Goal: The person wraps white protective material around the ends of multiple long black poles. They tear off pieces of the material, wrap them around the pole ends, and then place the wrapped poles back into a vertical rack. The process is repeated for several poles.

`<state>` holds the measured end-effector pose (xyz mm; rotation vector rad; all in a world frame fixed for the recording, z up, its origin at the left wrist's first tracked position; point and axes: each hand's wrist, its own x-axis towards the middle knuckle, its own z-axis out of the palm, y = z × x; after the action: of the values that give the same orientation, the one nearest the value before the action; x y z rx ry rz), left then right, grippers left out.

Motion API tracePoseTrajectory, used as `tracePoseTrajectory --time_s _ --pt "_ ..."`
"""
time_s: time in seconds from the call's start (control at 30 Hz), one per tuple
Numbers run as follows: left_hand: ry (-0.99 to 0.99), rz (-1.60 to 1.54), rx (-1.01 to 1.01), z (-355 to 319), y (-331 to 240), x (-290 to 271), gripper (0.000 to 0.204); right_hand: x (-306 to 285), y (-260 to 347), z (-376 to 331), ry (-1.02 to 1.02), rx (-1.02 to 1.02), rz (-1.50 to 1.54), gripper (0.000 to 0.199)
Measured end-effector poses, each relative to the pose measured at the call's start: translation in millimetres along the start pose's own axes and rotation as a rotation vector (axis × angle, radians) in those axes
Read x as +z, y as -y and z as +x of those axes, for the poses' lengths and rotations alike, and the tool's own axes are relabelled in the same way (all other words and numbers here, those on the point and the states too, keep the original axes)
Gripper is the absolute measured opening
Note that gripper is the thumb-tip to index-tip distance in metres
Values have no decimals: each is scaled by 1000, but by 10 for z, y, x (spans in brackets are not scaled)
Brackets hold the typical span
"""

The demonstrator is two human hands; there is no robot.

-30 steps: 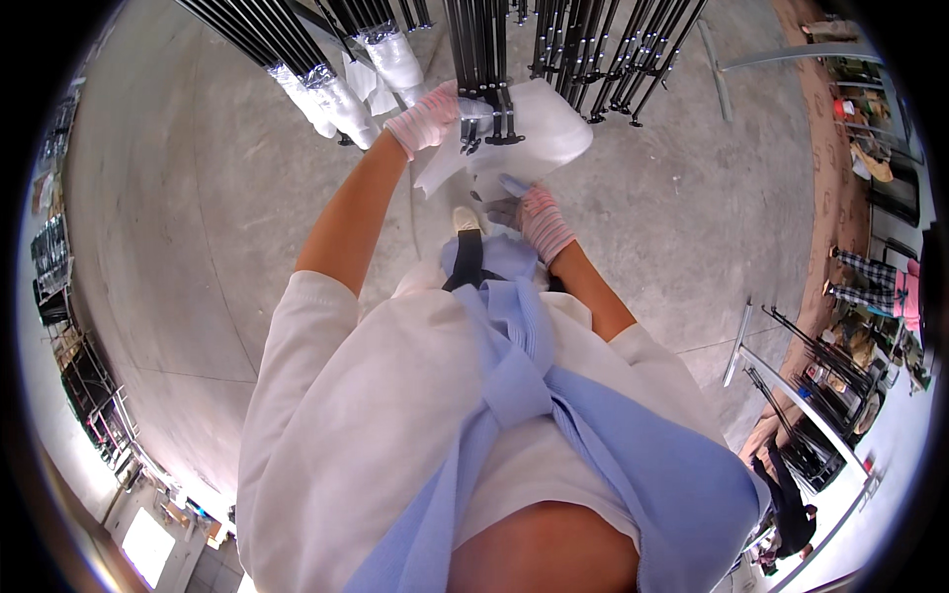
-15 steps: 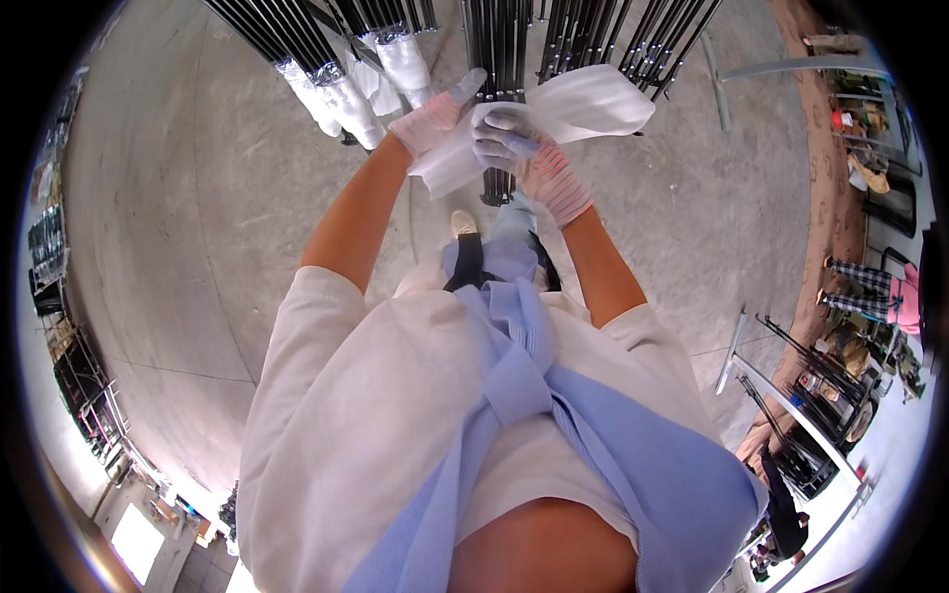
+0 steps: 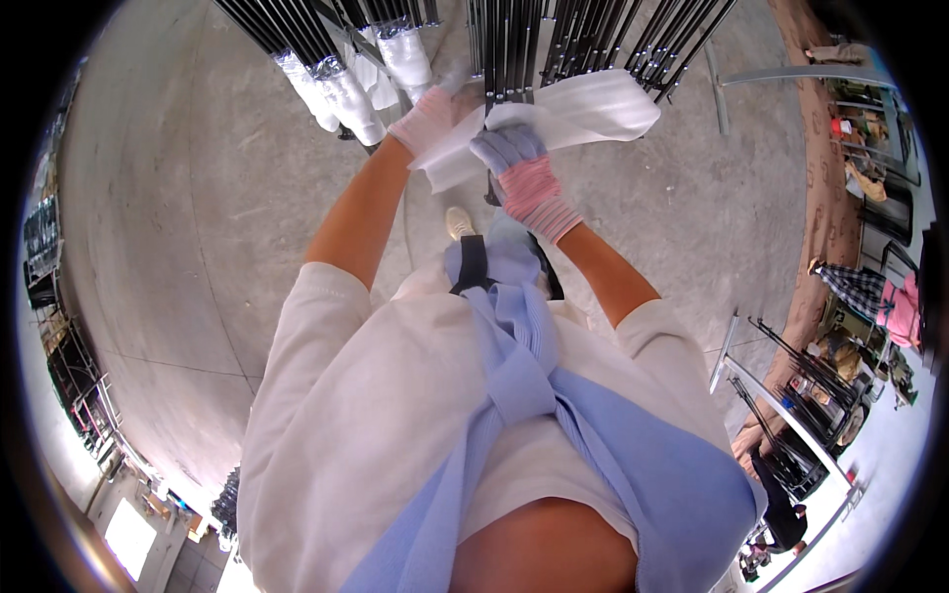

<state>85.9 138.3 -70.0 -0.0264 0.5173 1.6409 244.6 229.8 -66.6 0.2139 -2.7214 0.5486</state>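
Observation:
A white foam sheet [image 3: 583,111] is stretched across a bundle of black metal rods [image 3: 509,49] that hangs upright in front of me. My left hand [image 3: 427,119], in a pink-and-white glove, grips the sheet's left end. My right hand [image 3: 509,150], in a grey glove with a pink cuff, presses on the sheet's middle, against the rods. The sheet's right end sticks out free to the right.
More black rod bundles [image 3: 643,40] hang alongside; those at the left have their ends wrapped in white foam and clear film [image 3: 341,94]. Grey concrete floor [image 3: 178,198] lies below. Metal frames [image 3: 781,395] and clutter stand at the right edge.
Both hands rose with the foam sheet. The right hand came up from waist height to the sheet and now presses it against the rods.

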Motion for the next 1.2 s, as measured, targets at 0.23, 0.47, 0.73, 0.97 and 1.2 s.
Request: tracePoseTrajectory --time_s 0.23,0.47,0.73,0.97,1.2 --pt "189 402 -64 -125 22 -58 43 85 41 -74 -182 7 157 43" --pt "183 810 38 -31 139 69 47 88 -120 -93 -211 153 362 52" --pt "367 633 186 137 378 61 55 51 -135 -72 -331 238 488 48" --pt "122 606 201 271 523 -250 35 -113 -15 101 -370 564 1021 41" --pt "-64 499 374 266 586 -164 22 -485 -74 154 -231 782 1056 41"
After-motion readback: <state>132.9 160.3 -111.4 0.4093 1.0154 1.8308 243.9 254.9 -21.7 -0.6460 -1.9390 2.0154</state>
